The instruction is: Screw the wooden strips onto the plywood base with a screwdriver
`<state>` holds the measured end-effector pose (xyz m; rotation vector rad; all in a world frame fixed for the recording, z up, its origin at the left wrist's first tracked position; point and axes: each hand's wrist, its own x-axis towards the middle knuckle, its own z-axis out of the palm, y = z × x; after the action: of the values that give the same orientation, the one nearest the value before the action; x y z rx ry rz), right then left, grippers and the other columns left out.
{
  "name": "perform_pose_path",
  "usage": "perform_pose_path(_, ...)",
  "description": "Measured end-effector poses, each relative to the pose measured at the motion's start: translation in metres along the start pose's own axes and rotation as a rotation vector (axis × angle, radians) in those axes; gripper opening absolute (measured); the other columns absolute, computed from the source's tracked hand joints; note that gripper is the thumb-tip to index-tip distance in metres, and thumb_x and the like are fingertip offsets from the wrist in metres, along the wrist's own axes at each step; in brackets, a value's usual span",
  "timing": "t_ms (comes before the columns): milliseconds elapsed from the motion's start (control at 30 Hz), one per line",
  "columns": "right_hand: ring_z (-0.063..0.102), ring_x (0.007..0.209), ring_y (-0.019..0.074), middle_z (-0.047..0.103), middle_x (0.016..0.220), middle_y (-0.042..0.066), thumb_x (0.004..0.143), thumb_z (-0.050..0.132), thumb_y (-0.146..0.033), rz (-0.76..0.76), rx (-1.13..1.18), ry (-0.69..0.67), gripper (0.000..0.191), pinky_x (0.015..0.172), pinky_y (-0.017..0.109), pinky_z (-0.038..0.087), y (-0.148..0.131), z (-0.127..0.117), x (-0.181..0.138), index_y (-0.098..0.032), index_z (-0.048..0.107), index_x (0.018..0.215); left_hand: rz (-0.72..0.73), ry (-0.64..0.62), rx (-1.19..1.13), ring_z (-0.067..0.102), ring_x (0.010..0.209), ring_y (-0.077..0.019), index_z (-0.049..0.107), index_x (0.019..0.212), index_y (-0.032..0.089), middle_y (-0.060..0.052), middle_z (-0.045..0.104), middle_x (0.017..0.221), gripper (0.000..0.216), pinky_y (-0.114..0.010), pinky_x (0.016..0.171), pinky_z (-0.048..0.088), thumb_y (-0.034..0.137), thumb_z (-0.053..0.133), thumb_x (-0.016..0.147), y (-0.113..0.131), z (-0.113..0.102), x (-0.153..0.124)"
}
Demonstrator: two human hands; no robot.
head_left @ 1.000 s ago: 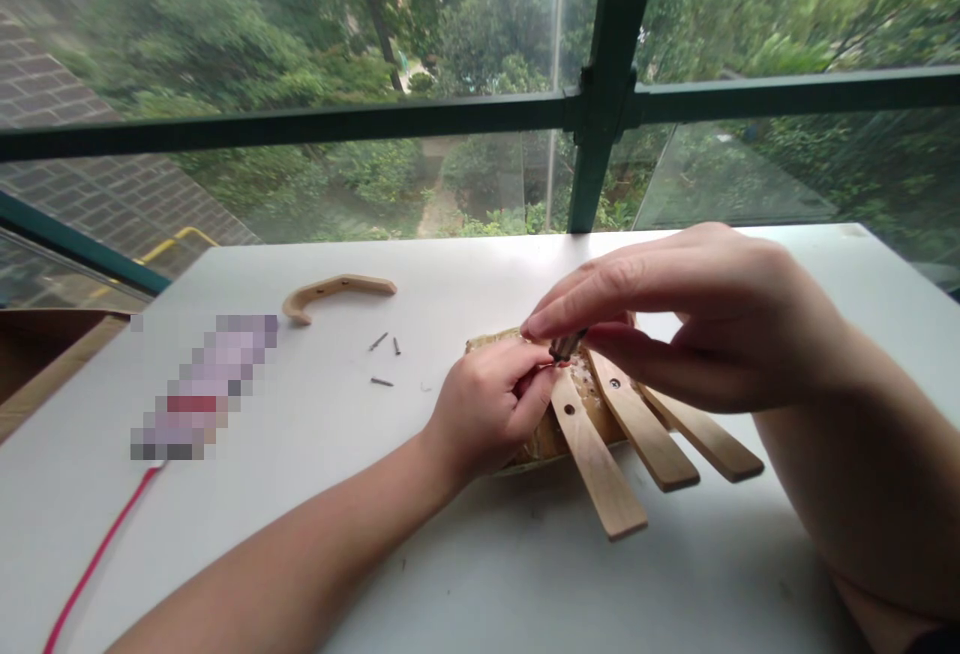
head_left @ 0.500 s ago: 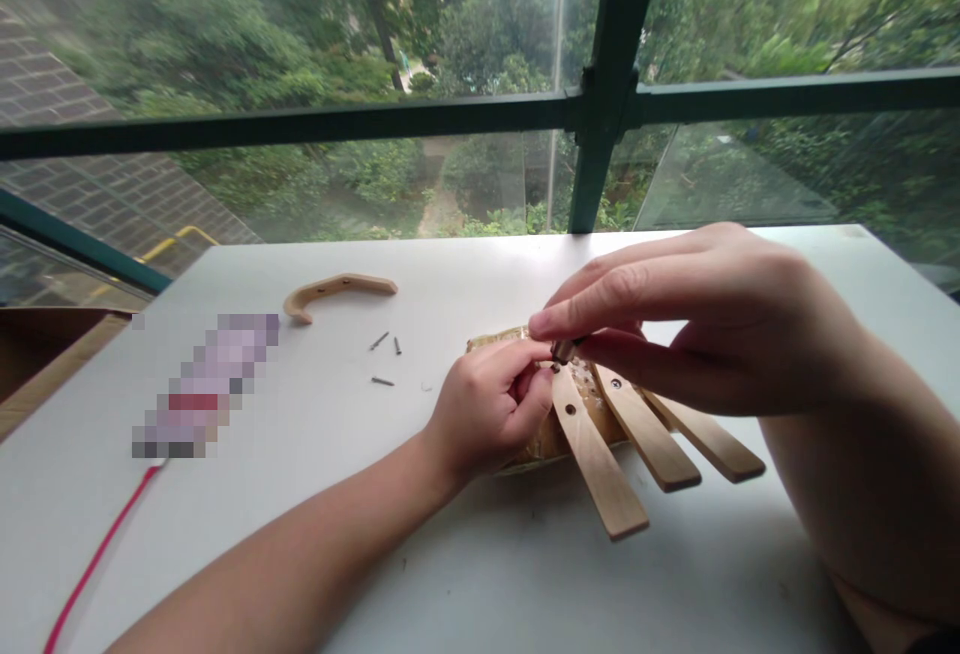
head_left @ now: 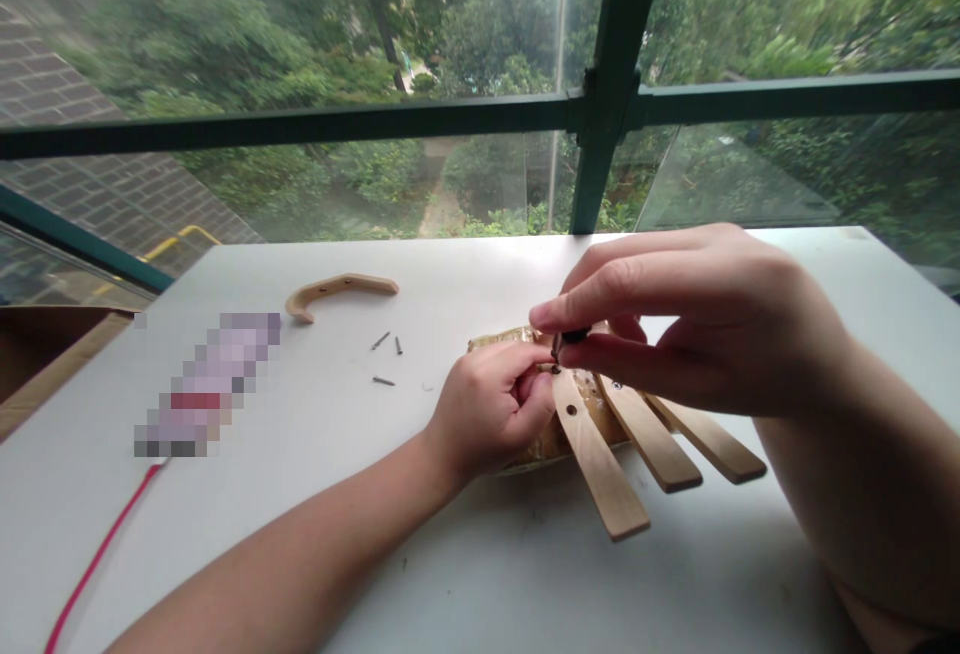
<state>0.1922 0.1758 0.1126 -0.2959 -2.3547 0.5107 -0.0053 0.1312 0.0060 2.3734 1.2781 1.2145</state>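
Note:
My left hand (head_left: 487, 399) is closed, its thumb and index finger pressed round the upper end of a wooden hook (head_left: 604, 469). This hook lies over a block wrapped in brown tape (head_left: 541, 449), and a bare hole shows in it below my fingers. Above the hook's upper hole, my right hand (head_left: 675, 319) pinches a short dark screwdriver (head_left: 576, 335) between thumb and fingers, tip pointing down. Its tip is partly hidden by my fingers. To the right, a second wooden hook (head_left: 667, 459) has a screw in it, and a third wooden hook (head_left: 724, 449) sits beyond.
A loose curved wooden hook (head_left: 345, 284) lies at the back left. Several screws (head_left: 384, 381) are scattered in front of it. A blurred-out flat object (head_left: 210, 384) with a red cord (head_left: 101, 554) lies on the left of the white table (head_left: 315, 574). Windows stand behind.
My right hand has turned the screwdriver slightly; its dark handle now shows where a metallic part showed before. My left hand and the hooks stay in place.

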Motion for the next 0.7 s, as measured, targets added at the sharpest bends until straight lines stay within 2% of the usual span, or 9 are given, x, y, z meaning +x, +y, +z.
perform_pose_path(233,0.059,0.072,0.0127,0.066,0.081,0.003,0.086,0.068,-0.024,0.002,-0.05,0.069,0.01,0.064,0.028,0.048,0.0,0.006,0.0,-0.017,0.068,0.093,0.0,-0.008,0.019,0.045,0.055,-0.0103,0.06,0.077,0.017,0.002,0.052,0.06,0.01,-0.025,0.054,0.037,0.012,0.052,0.081,0.0,0.001,-0.001)
perform_pose_path(433,0.058,0.069,0.0137,0.066,0.081,0.005,0.085,0.068,-0.026,0.007,-0.129,0.122,0.009,0.062,0.029,0.047,-0.001,0.011,0.001,-0.018,0.065,0.089,-0.014,-0.003,0.032,0.044,0.052,-0.0095,0.042,0.059,0.019,0.004,0.043,0.053,0.027,-0.024,0.052,0.037,0.018,0.058,0.081,-0.002,0.001,-0.001)
perform_pose_path(600,0.053,0.065,0.0136,0.061,0.076,0.005,0.082,0.071,-0.028,0.007,-0.165,0.14,0.014,0.058,0.028,0.045,0.001,0.014,0.001,-0.017,0.063,0.084,-0.055,-0.026,0.003,0.052,0.059,-0.0115,0.059,0.071,0.018,0.001,0.058,0.062,0.017,-0.024,0.059,0.043,0.022,0.058,0.088,-0.002,0.0,0.0)
perform_pose_path(700,0.052,0.064,0.0129,0.062,0.078,0.004,0.078,0.074,-0.024,0.021,-0.065,0.153,0.017,0.056,0.028,0.045,0.002,0.015,0.001,-0.016,0.063,0.088,-0.061,-0.037,-0.063,0.057,0.067,-0.0131,0.065,0.079,0.018,-0.001,0.064,0.071,0.014,-0.025,0.064,0.046,0.021,0.057,0.09,-0.002,0.0,0.0)
